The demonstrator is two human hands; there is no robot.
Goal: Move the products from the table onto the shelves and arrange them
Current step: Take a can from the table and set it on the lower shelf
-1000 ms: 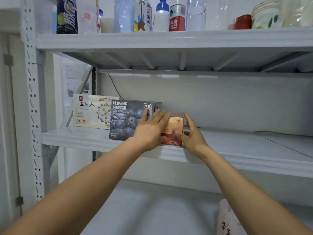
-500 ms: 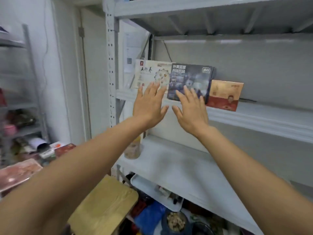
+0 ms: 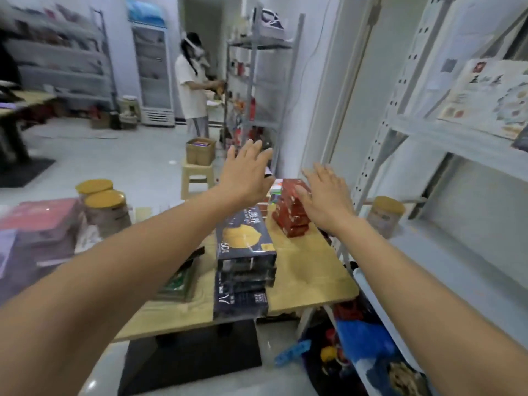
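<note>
Wooden table beside the shelves carries a crooked stack of red boxes. Left hand and right hand hover near it, fingers spread, holding nothing; a hasty grab could topple it.

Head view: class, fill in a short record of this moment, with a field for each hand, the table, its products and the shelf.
left hand: fingers spread, holds nothing, raised above the table
right hand: fingers straight, holds nothing, by the red stack; contact unclear
wooden table: carries the products
dark boxes: stacked near the front edge
red boxes: stacked further back
gold-lidded jars: two, at left
shelf: holds a cream box
</note>
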